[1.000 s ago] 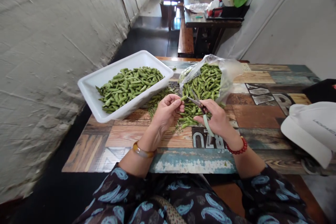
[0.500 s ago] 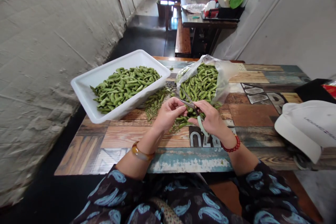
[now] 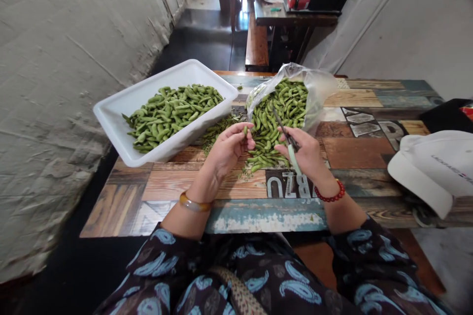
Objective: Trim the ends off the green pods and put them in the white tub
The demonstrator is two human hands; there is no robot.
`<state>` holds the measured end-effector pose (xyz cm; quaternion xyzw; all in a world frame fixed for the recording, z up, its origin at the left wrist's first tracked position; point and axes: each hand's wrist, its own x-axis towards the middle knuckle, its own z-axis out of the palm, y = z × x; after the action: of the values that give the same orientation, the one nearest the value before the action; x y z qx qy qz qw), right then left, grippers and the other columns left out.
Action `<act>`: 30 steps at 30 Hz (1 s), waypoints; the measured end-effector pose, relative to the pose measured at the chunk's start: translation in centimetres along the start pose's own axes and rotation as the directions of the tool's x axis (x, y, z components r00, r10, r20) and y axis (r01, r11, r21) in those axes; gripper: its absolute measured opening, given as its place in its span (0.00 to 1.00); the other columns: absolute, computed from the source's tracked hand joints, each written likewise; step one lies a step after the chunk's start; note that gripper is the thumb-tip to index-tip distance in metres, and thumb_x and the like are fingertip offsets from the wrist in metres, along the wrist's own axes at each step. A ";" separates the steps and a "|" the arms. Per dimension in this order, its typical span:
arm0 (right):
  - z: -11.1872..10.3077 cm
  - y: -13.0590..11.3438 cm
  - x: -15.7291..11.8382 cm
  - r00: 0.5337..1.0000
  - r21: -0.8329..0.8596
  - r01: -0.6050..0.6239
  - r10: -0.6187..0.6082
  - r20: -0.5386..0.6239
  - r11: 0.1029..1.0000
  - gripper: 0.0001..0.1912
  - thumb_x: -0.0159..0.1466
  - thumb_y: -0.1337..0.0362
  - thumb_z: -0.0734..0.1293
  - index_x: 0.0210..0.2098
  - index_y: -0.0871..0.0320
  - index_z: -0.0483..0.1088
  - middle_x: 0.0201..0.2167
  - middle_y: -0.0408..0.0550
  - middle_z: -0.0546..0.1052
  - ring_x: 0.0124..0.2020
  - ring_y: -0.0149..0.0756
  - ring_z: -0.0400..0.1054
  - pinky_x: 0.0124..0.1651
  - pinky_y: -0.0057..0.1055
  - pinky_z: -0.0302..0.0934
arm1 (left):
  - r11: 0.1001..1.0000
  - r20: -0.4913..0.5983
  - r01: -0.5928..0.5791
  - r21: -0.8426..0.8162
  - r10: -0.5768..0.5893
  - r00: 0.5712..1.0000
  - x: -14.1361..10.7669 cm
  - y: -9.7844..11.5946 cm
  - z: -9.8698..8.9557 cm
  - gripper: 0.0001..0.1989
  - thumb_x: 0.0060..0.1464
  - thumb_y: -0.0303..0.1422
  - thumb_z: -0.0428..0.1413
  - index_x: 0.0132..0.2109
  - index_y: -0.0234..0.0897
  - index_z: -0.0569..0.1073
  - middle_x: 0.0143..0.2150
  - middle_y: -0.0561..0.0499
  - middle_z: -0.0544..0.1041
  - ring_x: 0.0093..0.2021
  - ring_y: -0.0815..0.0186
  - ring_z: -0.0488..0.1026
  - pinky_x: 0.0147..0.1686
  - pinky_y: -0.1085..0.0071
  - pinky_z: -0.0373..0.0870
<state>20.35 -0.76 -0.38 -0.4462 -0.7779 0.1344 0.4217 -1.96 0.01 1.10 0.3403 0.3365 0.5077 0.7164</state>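
Pod (image 3: 246, 130) and scissors (image 3: 293, 158) apart, tray rim (image 3: 136, 161) left, open tabletop (image 3: 358, 152) right

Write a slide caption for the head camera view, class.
Left hand pinching a green pod, right hand holding scissors, near a white tub of pods.

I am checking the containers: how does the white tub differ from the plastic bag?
The white tub is opaque and straight-sided; the plastic bag is translucent and crumpled. Green pods lie within the tub's walls, whereas at the bag's mouth they trail onto the table. Both contain green pods.
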 end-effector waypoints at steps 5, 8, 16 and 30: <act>-0.5 0.1 0.2 0.996 0.056 -0.084 0.085 -0.023 0.995 0.23 0.63 0.51 0.70 0.53 0.57 0.72 0.36 0.49 0.78 0.38 0.41 0.75 0.46 0.40 0.71 | 0.994 0.028 -0.027 0.109 0.024 0.999 0.1 -0.2 -0.3 0.08 0.52 0.34 0.58 0.34 0.37 0.66 0.24 0.59 0.63 0.25 0.72 0.66 0.34 0.72 0.70; -0.5 0.0 0.3 0.997 0.048 -0.071 0.071 -0.014 0.996 0.22 0.63 0.52 0.70 0.52 0.57 0.72 0.36 0.49 0.78 0.37 0.41 0.75 0.45 0.39 0.70 | 0.820 0.073 -0.155 0.550 0.138 0.988 0.1 -1.2 -0.2 0.05 0.56 0.34 0.57 0.36 0.36 0.73 0.25 0.56 0.65 0.25 0.72 0.62 0.30 0.74 0.64; -0.1 -0.1 0.2 1.000 0.007 -0.017 0.017 -0.022 1.000 0.20 0.64 0.53 0.70 0.51 0.57 0.73 0.35 0.49 0.79 0.36 0.40 0.74 0.44 0.37 0.70 | 0.385 0.272 -0.354 0.852 0.253 0.928 1.9 -3.7 0.1 0.08 0.52 0.26 0.61 0.40 0.37 0.83 0.29 0.52 0.70 0.30 0.69 0.66 0.34 0.71 0.61; 0.1 -0.2 -0.2 0.991 0.022 0.090 -0.092 0.102 0.996 0.24 0.62 0.53 0.72 0.54 0.56 0.70 0.42 0.53 0.77 0.36 0.41 0.73 0.41 0.39 0.71 | 0.955 0.098 -0.049 0.293 0.021 0.995 -0.5 -0.7 0.9 0.17 0.51 0.44 0.63 0.37 0.34 0.72 0.28 0.53 0.76 0.21 0.76 0.60 0.22 0.78 0.53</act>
<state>20.21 -1.01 -0.47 -0.3990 -0.8170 0.1445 0.3905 -1.00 -0.74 1.05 0.4726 0.3686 0.4479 0.6635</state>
